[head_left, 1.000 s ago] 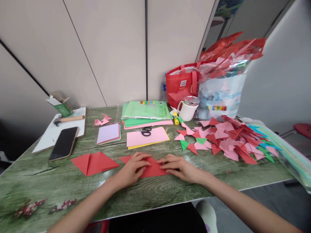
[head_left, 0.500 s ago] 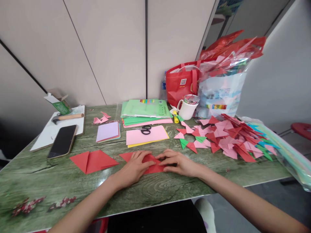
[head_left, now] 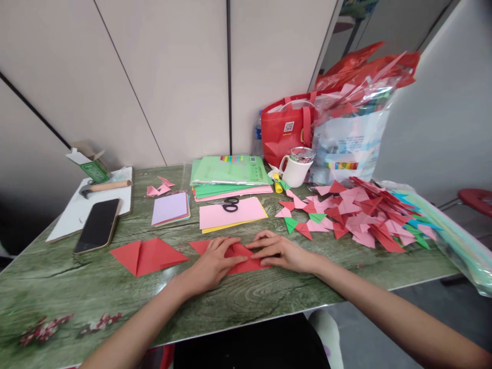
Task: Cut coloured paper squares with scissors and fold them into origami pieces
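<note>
A folded sheet of red paper (head_left: 246, 265) lies on the table under both of my hands. My left hand (head_left: 217, 259) rests flat on it, thumb stretched toward the middle and fingers extended, covering part of the sheet. At the paper's right side, my right hand (head_left: 280, 252) is open, with curved fingers apart and fingertips touching the sheet. Left of my hands lies a second folded red paper (head_left: 154, 256) with a raised crease. Just beyond are black-handled scissors (head_left: 230, 204) on pink paper sheets (head_left: 219, 217), with yellow paper beneath.
Folded paper pieces (head_left: 353, 210) are heaped at the right, near a white mug (head_left: 295, 171), a red bag (head_left: 284, 136) and a filled plastic bag (head_left: 349, 143). Square papers (head_left: 170, 209) and green packs (head_left: 230, 171) sit behind. A phone (head_left: 99, 225) and hammer (head_left: 105, 187) are left.
My right hand has shifted slightly along the red paper, its thumb a little farther right. My left hand stays in place. The camera view has moved slightly.
</note>
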`<action>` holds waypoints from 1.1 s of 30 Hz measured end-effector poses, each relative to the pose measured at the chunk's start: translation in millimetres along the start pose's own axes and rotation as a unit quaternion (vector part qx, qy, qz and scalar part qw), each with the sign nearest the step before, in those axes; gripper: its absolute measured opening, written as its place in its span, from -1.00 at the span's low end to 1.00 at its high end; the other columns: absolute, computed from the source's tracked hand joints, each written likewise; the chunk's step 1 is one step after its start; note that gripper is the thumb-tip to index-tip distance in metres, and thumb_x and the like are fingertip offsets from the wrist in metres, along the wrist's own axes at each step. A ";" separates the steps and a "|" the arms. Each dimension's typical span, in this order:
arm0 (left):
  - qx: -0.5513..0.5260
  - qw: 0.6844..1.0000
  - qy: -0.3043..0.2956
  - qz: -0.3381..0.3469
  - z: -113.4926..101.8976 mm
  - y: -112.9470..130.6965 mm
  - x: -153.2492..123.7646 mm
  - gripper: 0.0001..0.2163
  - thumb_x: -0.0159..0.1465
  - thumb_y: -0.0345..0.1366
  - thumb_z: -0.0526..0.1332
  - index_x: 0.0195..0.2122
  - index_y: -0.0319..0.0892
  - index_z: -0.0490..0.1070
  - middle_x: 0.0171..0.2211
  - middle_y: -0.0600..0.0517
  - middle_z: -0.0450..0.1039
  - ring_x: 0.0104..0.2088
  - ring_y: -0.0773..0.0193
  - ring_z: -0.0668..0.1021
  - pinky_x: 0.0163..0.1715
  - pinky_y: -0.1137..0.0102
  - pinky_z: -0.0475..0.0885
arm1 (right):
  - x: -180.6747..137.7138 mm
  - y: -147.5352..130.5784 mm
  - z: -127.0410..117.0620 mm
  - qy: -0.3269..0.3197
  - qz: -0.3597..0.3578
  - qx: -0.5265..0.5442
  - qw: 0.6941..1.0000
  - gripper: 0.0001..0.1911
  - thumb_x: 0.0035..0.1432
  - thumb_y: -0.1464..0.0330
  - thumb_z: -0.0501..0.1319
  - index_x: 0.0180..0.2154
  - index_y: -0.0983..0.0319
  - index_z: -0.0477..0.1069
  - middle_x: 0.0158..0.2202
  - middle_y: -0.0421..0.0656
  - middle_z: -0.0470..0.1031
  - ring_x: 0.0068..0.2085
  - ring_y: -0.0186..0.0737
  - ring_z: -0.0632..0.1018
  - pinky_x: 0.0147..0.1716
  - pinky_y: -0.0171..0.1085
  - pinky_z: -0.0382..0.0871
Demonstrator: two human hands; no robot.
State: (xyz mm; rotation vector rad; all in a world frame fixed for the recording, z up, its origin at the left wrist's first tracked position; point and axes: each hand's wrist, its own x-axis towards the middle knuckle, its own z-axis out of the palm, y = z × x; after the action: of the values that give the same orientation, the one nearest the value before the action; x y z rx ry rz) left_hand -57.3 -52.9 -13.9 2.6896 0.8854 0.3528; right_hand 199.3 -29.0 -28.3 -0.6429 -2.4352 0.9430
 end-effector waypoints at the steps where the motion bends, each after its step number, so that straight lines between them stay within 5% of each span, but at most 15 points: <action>1: -0.003 1.000 0.002 -0.002 0.0 0.3 0.2 -0.66 0.32 -0.39 0.00 0.06 0.09 0.35 0.14 -0.07 0.16 0.09 0.07 0.21 0.03 0.05 0.24 | 0.3 0.4 -0.4 -0.003 0.003 0.002 1.000 -0.71 0.18 0.33 0.19 -0.04 0.09 0.45 0.06 -0.13 0.42 0.08 -0.15 0.28 0.06 -0.06 0.22; 9: -0.037 0.999 0.030 -0.010 3.6 -3.0 0.0 -0.63 0.29 -0.43 0.04 0.03 0.14 0.37 0.17 -0.02 0.15 0.05 0.08 0.24 0.01 0.04 0.24 | 2.3 -2.9 -5.7 -0.024 0.032 0.014 0.999 -0.73 0.16 0.34 0.21 -0.08 0.05 0.47 0.07 -0.18 0.40 0.09 -0.15 0.27 0.08 -0.04 0.17; 19: -0.045 0.995 0.064 -0.058 12.5 1.8 4.5 -0.79 0.29 -0.36 0.07 -0.15 -0.02 0.47 0.10 -0.03 0.21 0.00 0.11 0.26 0.00 0.09 0.25 | 1.4 -2.7 -5.1 -0.018 0.020 0.008 1.000 -0.76 0.17 0.35 0.20 -0.10 0.08 0.48 0.08 -0.17 0.40 0.09 -0.17 0.27 0.08 -0.06 0.16; 33: -0.020 0.996 0.063 -0.062 15.1 1.7 3.9 -0.81 0.25 -0.33 0.15 -0.13 -0.01 0.45 0.18 -0.01 0.09 0.01 0.10 0.25 0.00 0.12 0.23 | 5.0 4.6 -16.8 -0.056 0.035 0.044 0.997 -0.76 0.05 0.33 0.31 -0.17 0.09 0.52 0.12 -0.13 0.33 0.12 -0.14 0.29 0.12 -0.03 0.10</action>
State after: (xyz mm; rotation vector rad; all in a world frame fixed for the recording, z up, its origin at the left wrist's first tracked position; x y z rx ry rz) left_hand -48.5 -54.8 -26.8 2.5832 1.0632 0.5103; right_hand 205.8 -14.7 -19.2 -0.6651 -2.4648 1.1370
